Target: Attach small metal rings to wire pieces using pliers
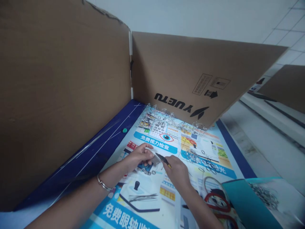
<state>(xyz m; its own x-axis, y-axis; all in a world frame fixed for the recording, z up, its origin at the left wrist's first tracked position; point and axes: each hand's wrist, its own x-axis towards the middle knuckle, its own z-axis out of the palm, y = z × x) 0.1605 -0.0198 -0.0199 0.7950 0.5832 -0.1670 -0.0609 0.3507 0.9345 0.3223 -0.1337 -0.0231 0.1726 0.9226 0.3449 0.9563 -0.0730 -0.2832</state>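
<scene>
My right hand [177,171] is closed around a pair of pliers [163,158] with dark jaws and a bit of yellow on the handle. The jaws point left, toward my left hand [141,156]. Thumb and fingers of that left hand are pinched together close to the plier tips; what they hold is too small to make out. Just below it lie several small metal rings [149,172] on the printed poster [152,216]. Nearer to me rests a small bundle of thin wires [144,197].
Two tall cardboard walls [190,66] enclose the left and back. Shiny wire pieces [166,117] line the back edge, with more wire shapes [194,157] at right. Red-handled scissors [218,198] and a teal-edged container [250,203] of metal bits stand front right. Long wires [95,138] lie left.
</scene>
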